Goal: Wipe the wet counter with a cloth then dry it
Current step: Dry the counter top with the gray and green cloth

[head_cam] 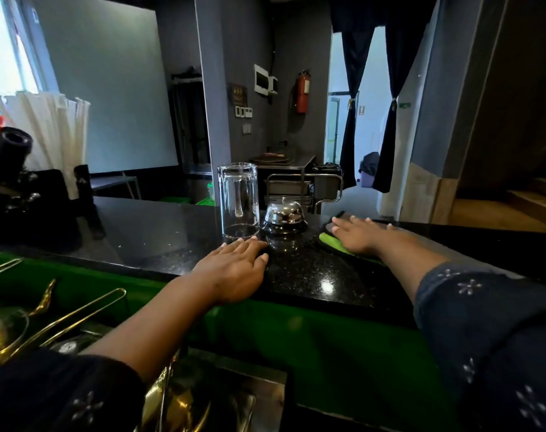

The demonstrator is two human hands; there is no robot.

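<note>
- Pressed right hand flat, fingers straight, on cloth.
- Rested left hand flat on bench.
- Probably best wiped with overlapping strokes around bell and glass.

On the black speckled counter we see open surface to the left of the upturned glass mug, running as far as the dark equipment at the far left. The mug and the chrome service bell stand just beside each other mid-counter, leaving only a narrow gap between them. Our left hand lies flat just near the mug's rim, blocking the near approach there. Between the bell and our right hand, flat on the green cloth, a short strip of counter is free. Below the near edge, brass teapots crowd the lower left.
</note>
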